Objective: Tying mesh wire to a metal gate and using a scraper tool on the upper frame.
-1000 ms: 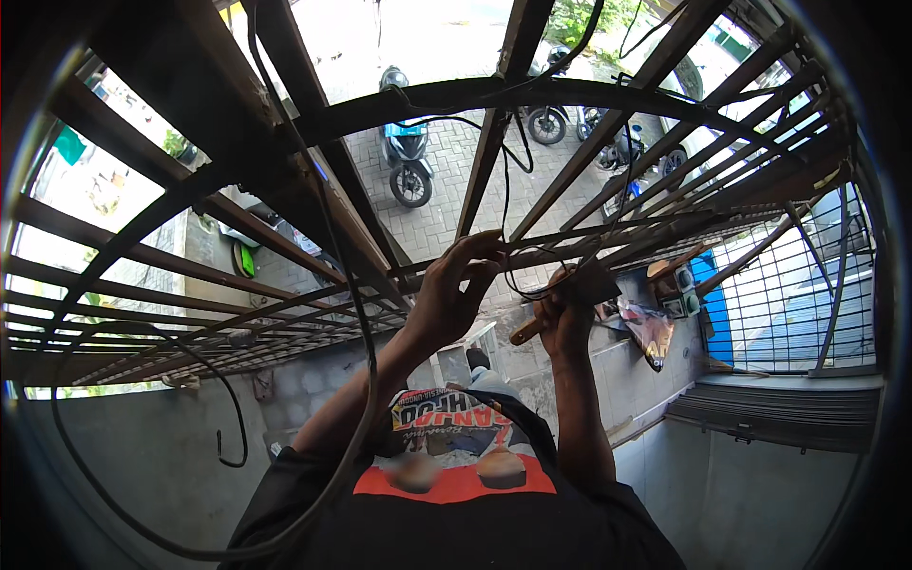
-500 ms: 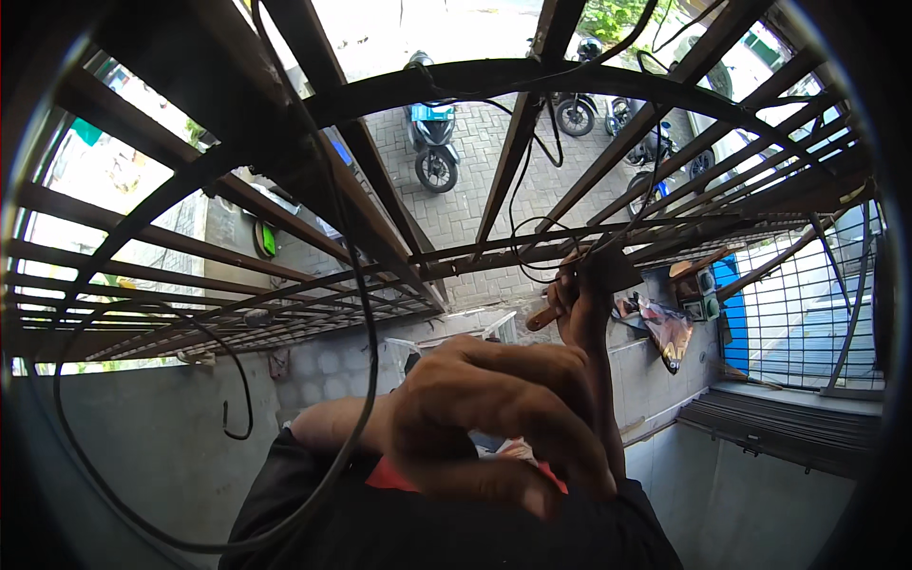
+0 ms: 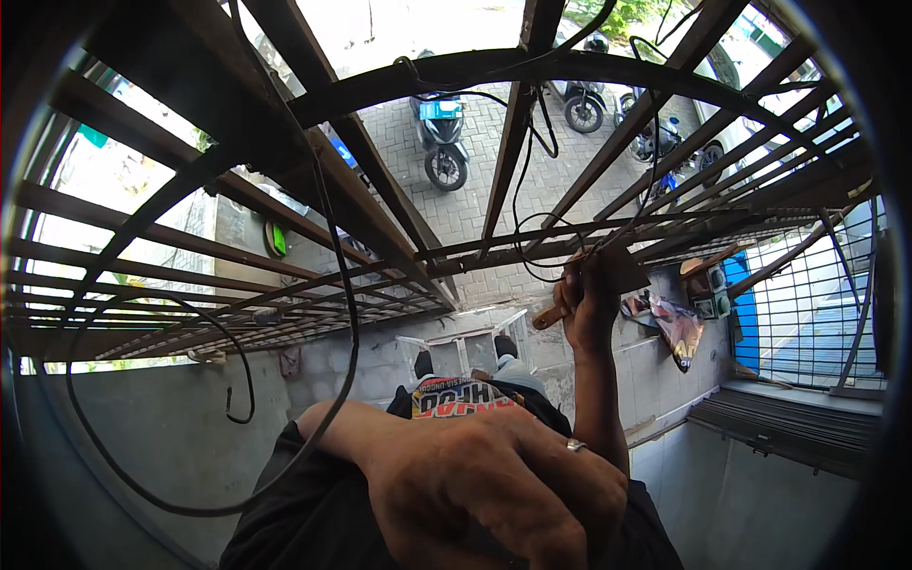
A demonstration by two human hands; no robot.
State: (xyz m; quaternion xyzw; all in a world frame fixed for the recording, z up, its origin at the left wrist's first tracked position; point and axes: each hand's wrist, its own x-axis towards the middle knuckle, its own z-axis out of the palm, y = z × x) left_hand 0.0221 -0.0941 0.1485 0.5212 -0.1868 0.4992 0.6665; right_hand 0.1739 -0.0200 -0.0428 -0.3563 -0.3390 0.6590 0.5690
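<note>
My right hand [image 3: 587, 313] is raised beside the lower rail of a rusty metal grille. It is closed around a scraper, whose wooden handle [image 3: 548, 317] sticks out to the left and whose flat dark blade [image 3: 622, 271] points up and right. My left hand [image 3: 503, 475], with a ring on one finger, is close in front of my chest. Its fingers are curled in, with nothing visible in them; the fingertips run past the lower edge of the picture. A thin black wire loop [image 3: 518, 233] hangs by the grille, close to my right hand.
Metal bars [image 3: 518, 142] and a curved bar [image 3: 456, 68] span the view. A thick black cable [image 3: 353, 313] hangs on the left. Below, my feet rest on a pale frame [image 3: 463, 353]. Beyond the bars stand a scooter [image 3: 444, 142] and other motorbikes; a wire mesh [image 3: 807, 304] is at right.
My left hand has moved down and nearer, its fingers curling out of the picture. My right hand stays by the rail with the scraper. The view has shifted slightly, showing my shirt and feet.
</note>
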